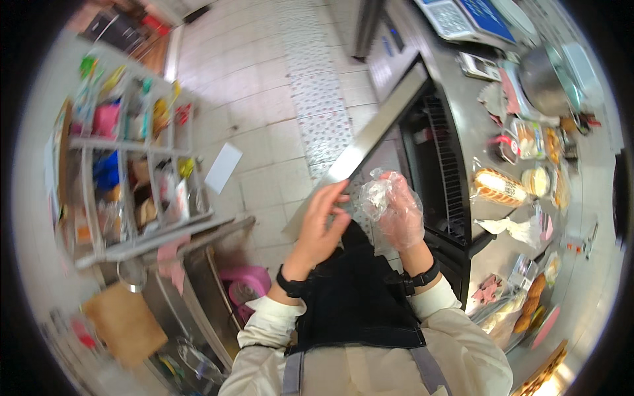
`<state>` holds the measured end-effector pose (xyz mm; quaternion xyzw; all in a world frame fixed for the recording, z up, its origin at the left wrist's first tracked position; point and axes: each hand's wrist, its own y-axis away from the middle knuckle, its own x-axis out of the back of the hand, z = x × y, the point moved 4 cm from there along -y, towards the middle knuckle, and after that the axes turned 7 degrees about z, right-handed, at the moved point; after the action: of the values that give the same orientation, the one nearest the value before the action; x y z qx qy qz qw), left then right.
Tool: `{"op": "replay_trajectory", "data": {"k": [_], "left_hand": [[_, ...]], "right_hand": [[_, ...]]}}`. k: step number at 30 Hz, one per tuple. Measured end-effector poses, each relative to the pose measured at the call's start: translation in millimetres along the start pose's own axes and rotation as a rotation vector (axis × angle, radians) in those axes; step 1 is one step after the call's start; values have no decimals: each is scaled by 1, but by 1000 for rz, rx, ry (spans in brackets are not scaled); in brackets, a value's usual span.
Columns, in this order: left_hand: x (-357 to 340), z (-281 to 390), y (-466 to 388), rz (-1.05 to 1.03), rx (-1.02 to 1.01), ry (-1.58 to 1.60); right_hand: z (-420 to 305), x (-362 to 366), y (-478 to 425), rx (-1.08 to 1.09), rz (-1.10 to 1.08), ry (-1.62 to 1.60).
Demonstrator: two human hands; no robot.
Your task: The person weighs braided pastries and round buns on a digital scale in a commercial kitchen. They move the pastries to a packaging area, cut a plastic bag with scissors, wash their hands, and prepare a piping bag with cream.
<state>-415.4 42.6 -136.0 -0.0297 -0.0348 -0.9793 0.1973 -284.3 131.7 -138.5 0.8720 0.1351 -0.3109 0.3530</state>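
Observation:
My left hand [322,222] is bare, with its fingers slightly curled. Its fingertips are at the top edge of an open steel refrigerator door [381,121]; whether they press on it is unclear. Thin clear plastic, like a disposable glove, covers my right hand [401,218]. Crumpled clear plastic with a whitish patch [377,197] is bunched at those fingers. Beyond the right hand, the dark undercounter refrigerator [438,168] shows its wire rack. Black bands circle both wrists, and a black apron [356,302] hangs below them.
The steel counter [446,59] on the right holds a scale [448,22], a steel mixing bowl [545,81], a wrapped bread loaf [500,187] and a piping bag [510,228]. At left stands a divided rack [133,146] of packets. White card [224,168] lies near the tiled floor [267,148].

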Motion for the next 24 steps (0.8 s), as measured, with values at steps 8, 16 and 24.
{"op": "replay_trajectory", "data": {"k": [8,16,24], "left_hand": [[62,55,162,602,-50,-101],[18,57,370,1324,313,-507],[-170,-30,604,1985,1156,-262]], "right_hand": [[103,-65,98,-43,-562,705],[182,-64,144,-442,-1143,808],[232,-49,160,-608,-1197,1040]]}}
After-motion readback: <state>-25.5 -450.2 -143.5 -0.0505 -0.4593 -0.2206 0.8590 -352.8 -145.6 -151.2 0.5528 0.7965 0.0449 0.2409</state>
